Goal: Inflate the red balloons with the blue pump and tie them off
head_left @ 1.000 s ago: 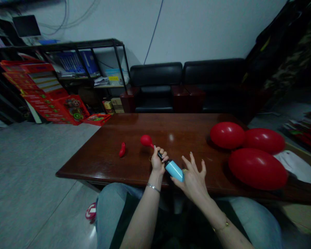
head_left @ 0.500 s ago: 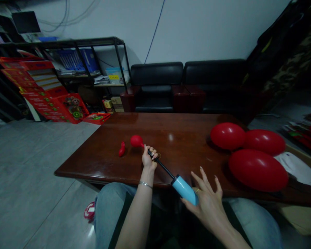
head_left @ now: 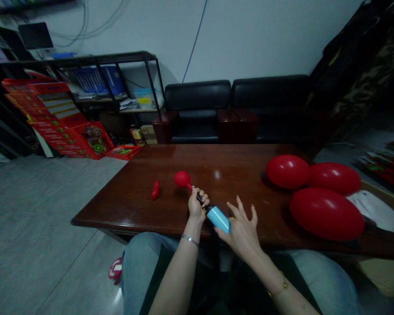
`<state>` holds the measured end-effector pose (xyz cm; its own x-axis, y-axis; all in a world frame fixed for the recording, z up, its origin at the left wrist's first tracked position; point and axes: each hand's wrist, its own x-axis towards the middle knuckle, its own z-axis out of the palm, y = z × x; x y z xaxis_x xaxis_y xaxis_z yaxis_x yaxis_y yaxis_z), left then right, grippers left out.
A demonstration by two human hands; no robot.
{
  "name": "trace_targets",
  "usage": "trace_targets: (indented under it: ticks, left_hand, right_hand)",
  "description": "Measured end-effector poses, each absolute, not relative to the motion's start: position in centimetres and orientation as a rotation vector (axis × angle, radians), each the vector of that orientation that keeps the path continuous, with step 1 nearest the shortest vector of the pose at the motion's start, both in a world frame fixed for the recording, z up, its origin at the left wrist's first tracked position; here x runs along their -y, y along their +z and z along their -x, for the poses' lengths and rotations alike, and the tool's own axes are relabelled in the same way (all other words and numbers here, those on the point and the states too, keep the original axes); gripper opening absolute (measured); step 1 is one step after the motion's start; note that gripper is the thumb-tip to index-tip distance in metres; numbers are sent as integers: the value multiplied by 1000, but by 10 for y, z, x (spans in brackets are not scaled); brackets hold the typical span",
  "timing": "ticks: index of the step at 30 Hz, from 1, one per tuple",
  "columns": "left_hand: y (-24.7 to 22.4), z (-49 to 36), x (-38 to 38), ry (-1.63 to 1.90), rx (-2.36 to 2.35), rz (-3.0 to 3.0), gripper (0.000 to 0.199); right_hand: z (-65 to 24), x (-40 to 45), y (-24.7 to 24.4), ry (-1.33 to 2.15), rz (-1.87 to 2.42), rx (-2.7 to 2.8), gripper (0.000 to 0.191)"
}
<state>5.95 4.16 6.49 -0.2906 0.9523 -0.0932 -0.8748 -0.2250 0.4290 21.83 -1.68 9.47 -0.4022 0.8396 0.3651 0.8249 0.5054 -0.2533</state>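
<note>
My left hand (head_left: 197, 204) is wrapped round the black nozzle end of a blue hand pump (head_left: 218, 218), pinching the neck of a small, partly inflated red balloon (head_left: 182, 179) on it. My right hand (head_left: 242, 225) is at the pump's rear end, its thumb and palm against the blue body and the other fingers spread. The black rod is hardly visible between the blue body and my left hand. A small limp red balloon (head_left: 155, 190) lies on the brown table (head_left: 216, 157), left of the held one.
Three large red balloons (head_left: 326, 214) rest at the table's right side, beside a white flat object (head_left: 377, 211). Black sofas (head_left: 198, 109) stand behind the table. Stacked red boxes (head_left: 57, 118) and a shelf (head_left: 118, 56) are at the left.
The blue pump body has slid up toward my left hand, covering most of the black rod. My right hand has moved left and forward with it. My left hand and balloon have shifted slightly right.
</note>
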Motion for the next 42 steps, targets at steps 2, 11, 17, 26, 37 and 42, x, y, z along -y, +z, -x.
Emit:
trace_targets:
  ticks: [2, 11, 17, 26, 37, 42]
  left_hand:
    - [63, -56, -43, 1828, -485, -191, 31]
    - [61, -38, -49, 1873, -422, -112, 29]
    - [66, -55, -42, 1840, -326, -158, 31]
    - [79, -53, -44, 1751, -319, -273, 32]
    - [80, -26, -50, 1804, -234, -222, 28]
    - [83, -46, -46, 1759, -251, -256, 29]
  right_hand:
    - [-226, 22, 90, 44, 1369, 2310, 27]
    - [-278, 55, 72, -46, 1349, 2329, 29]
    - [-261, 41, 85, -21, 1337, 2313, 22]
    - [-214, 19, 98, 22, 1332, 2244, 29]
    - [-259, 63, 69, -31, 1362, 2251, 26]
    - [-254, 54, 76, -23, 1393, 2217, 24]
